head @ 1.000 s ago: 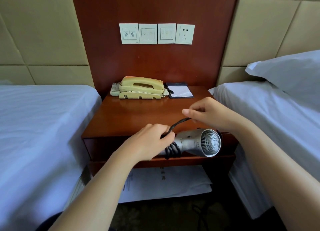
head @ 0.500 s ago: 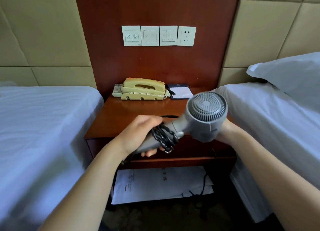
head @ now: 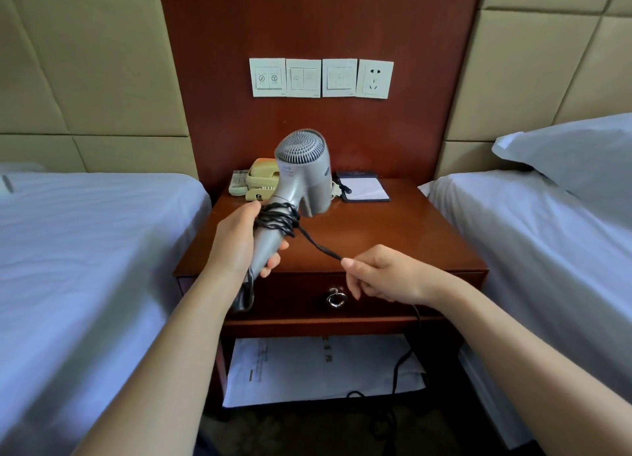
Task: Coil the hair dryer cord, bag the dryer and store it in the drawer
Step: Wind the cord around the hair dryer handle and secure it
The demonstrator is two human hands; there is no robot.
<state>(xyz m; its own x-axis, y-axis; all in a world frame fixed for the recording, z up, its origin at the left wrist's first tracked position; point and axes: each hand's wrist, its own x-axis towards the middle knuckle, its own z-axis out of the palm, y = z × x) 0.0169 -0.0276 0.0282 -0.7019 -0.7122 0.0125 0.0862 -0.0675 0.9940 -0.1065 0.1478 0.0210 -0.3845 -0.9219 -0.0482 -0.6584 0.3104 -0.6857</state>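
Head view: in the centre of the frame the left hand (head: 239, 243) grips the dryer (head: 304, 178) by its handle, fingers curled round the lower handle and the thumb lying up against the wound turns. The dryer is held in the air above the nightstand (head: 393, 236), tilted, with its grille end toward the upper centre and its nozzle pointing down. Several loops of the black cord (head: 318, 245) sit round the handle just above the fingers. From those loops a taut stretch runs down and right to the right hand (head: 386, 274), which pinches it between thumb and forefinger; the other fingers are curled in beneath. Past that hand the cord drops below the wrist and trails to the floor at the lower centre.

The drawer (head: 376, 298) under the nightstand top is closed, its ring pull (head: 336, 299) just left of the right hand; what it holds cannot be seen. The open shelf below holds a white printed paper (head: 307, 370). On the top, behind the dryer, stand a phone (head: 261, 178) and a notepad (head: 364, 188). A bed (head: 85, 250) fills the left of the frame and another bed (head: 547, 250) the right.
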